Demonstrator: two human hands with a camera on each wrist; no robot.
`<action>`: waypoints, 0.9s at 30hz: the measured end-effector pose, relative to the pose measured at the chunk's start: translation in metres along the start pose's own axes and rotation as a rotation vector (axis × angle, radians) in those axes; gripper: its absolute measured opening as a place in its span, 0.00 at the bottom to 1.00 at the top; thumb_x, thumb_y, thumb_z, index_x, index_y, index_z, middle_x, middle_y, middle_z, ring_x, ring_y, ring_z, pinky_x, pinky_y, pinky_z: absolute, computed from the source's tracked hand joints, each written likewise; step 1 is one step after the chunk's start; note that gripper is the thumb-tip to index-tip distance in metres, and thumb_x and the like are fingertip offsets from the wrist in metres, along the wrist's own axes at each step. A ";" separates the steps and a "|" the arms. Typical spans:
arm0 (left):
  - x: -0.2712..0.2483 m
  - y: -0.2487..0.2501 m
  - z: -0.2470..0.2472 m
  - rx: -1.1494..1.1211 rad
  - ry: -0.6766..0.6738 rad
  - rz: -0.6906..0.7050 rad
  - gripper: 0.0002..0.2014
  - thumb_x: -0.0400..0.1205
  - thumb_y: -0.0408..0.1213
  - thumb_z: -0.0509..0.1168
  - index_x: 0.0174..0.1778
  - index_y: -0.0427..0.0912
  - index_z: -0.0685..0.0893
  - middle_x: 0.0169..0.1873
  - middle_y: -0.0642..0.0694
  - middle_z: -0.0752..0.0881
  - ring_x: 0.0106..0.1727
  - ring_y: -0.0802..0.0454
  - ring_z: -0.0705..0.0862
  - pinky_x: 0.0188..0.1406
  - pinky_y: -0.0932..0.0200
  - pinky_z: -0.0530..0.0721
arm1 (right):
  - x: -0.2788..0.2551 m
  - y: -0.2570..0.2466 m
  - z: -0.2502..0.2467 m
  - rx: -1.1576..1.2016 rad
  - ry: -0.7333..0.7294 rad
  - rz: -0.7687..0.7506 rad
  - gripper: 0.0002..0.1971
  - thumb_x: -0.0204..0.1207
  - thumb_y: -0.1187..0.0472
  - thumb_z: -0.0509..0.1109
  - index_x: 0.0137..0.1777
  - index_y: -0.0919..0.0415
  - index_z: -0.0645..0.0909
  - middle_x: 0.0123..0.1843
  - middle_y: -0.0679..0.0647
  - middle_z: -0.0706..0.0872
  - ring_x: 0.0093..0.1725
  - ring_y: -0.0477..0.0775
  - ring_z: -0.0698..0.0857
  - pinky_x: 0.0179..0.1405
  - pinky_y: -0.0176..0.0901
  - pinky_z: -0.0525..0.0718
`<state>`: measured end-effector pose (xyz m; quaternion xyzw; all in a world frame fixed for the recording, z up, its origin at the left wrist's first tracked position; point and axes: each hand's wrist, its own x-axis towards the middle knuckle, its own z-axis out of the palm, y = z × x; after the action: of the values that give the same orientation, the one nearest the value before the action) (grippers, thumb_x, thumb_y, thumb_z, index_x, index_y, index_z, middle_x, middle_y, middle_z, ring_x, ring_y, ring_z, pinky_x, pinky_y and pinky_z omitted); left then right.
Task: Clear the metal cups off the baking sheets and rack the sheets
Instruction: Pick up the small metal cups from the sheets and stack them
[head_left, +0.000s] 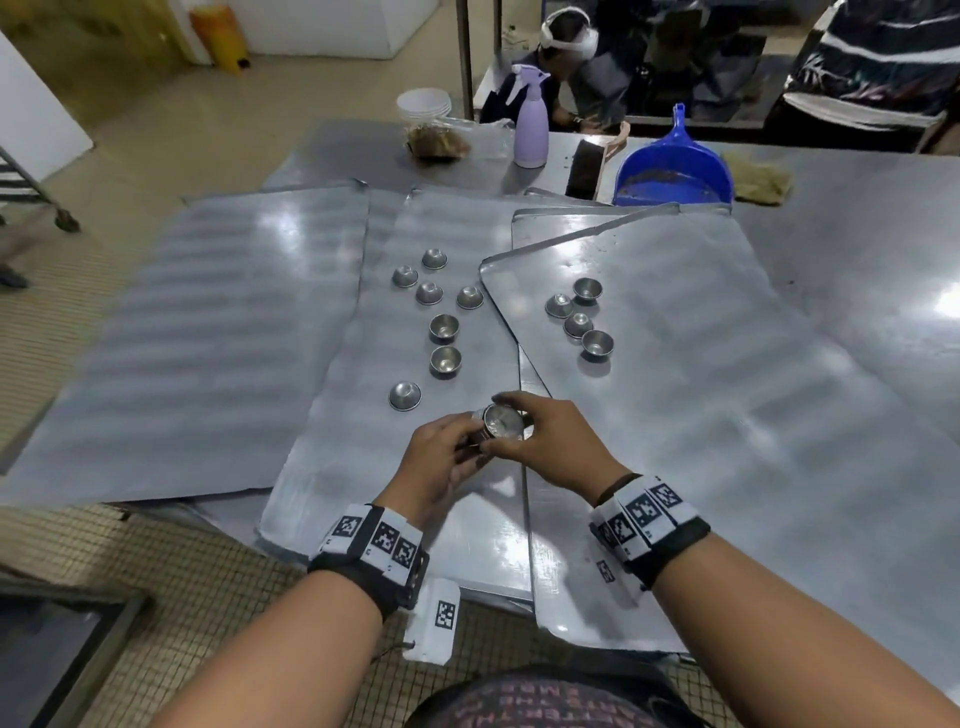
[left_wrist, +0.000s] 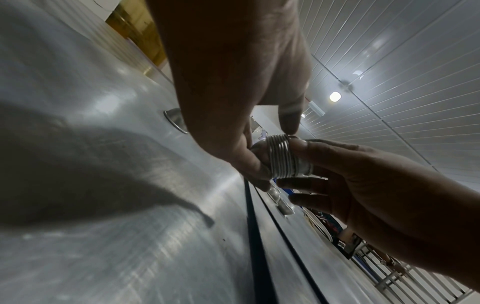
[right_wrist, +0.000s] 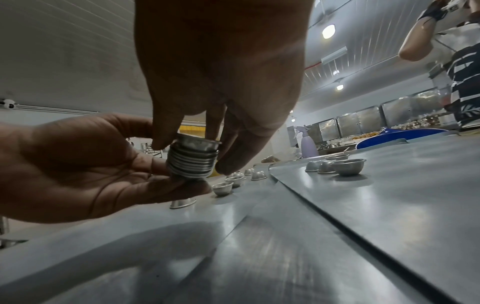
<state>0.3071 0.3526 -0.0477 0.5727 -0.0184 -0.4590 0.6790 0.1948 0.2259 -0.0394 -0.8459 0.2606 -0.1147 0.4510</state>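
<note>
No legible text on anything.

Both hands, left (head_left: 441, 460) and right (head_left: 550, 441), meet, fingers curled in a grip.

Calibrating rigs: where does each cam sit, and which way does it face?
Head: worn on the head, faces forward-down at the baking sheets; both forearms show.
Left wrist: low over the sheet, looks along the left hand at the stack of metal cups.
Right wrist: looks along the right hand toward the spray bottle.
All share the stack, held by both hands.
</note>
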 end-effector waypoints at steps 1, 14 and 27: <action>-0.001 0.001 -0.002 0.001 0.007 0.001 0.07 0.85 0.28 0.66 0.47 0.33 0.89 0.37 0.38 0.90 0.38 0.50 0.90 0.41 0.59 0.91 | 0.000 -0.001 0.001 -0.001 -0.004 -0.004 0.33 0.64 0.45 0.85 0.69 0.52 0.83 0.58 0.47 0.90 0.54 0.43 0.87 0.59 0.41 0.84; -0.004 0.000 -0.003 -0.035 -0.032 -0.007 0.07 0.86 0.29 0.67 0.50 0.29 0.88 0.41 0.34 0.91 0.42 0.47 0.93 0.47 0.55 0.93 | -0.006 0.002 0.004 -0.007 -0.026 -0.022 0.33 0.73 0.42 0.78 0.77 0.51 0.77 0.66 0.47 0.88 0.62 0.39 0.86 0.65 0.39 0.82; 0.005 -0.006 0.009 -0.040 -0.074 -0.064 0.09 0.83 0.29 0.71 0.55 0.29 0.88 0.51 0.30 0.93 0.54 0.40 0.93 0.57 0.54 0.92 | 0.000 0.020 -0.018 0.067 -0.126 -0.029 0.34 0.75 0.51 0.78 0.81 0.50 0.72 0.73 0.46 0.83 0.65 0.37 0.84 0.59 0.35 0.86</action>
<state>0.3014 0.3430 -0.0514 0.5420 -0.0161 -0.5015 0.6741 0.1801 0.2038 -0.0456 -0.8394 0.2157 -0.0766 0.4930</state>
